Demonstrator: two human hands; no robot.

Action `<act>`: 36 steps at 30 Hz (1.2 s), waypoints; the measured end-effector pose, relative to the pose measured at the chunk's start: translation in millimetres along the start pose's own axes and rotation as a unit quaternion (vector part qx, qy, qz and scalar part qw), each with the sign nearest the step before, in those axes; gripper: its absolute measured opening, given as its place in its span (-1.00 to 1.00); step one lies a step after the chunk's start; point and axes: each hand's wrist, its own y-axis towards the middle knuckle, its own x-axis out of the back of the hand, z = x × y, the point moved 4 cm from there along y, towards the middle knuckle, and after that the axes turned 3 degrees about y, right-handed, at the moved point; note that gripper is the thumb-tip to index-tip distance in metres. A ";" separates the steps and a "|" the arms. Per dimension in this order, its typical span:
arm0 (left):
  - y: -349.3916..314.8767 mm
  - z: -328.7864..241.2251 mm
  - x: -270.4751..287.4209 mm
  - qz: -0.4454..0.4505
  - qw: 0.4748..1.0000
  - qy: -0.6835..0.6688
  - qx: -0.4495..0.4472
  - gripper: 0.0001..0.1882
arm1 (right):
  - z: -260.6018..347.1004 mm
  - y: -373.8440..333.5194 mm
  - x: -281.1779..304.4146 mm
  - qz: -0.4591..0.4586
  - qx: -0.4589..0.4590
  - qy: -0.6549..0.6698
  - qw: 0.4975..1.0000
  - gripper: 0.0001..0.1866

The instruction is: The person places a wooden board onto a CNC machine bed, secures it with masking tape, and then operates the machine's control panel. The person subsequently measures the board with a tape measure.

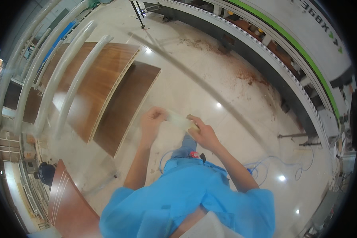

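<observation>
Left hand bends its thumb and fingertips together at the near end of a pale, translucent strip, seemingly pinching it. Right hand grasps the other end, thumb and fingers closed around a yellowish, thicker portion. The strip spans the gap between the two hands, out ahead of the person's waist and above the tiled floor, sloping slightly down toward the right.

Blur and see-through material make the strip's outline hard to trace; whether the thicker portion is a roll cannot be told, since the right fingers cover part of it. Only one trouser leg shows clearly, below the right hand, and a small red item at the waist is too small to identify. A long machine is cut off by the upper right rim.

Beyond the left hand, two brown panels have smooth, wood-grained faces and pale, straight-cut edges that the lens bends. Whitish, rounded tubes with a glossy surface stand in front of the farther panel. The floor is pale and polished, reflecting spots of light, with powdery reddish-brown dust scattered near the machine. Thin blue tubing loops at the right. The shirt is bright blue, softly creased cloth.
</observation>
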 end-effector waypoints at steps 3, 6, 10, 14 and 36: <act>111.5 15.1 -50.7 0.085 0.971 0.215 -0.066 -0.93 | -37.1 132.2 41.9 -0.100 -0.044 -0.053 0.993 -0.41; 232.0 12.1 -90.5 0.101 0.951 0.266 -0.120 -0.93 | -60.6 234.4 102.8 -0.074 -0.177 -0.063 0.979 -0.40; 401.0 -7.7 -85.5 0.105 0.991 0.050 -0.072 -0.92 | -21.0 325.0 183.3 -0.160 -0.052 0.029 0.985 -0.43; 589.5 -0.3 -62.2 0.071 0.991 -0.113 -0.004 -0.90 | 6.4 459.2 217.1 -0.166 -0.018 0.051 0.985 -0.46; 1117.7 97.7 507.1 -0.461 0.858 0.126 0.189 -0.61 | 175.1 1388.7 -34.3 0.330 0.126 -0.142 0.925 -0.53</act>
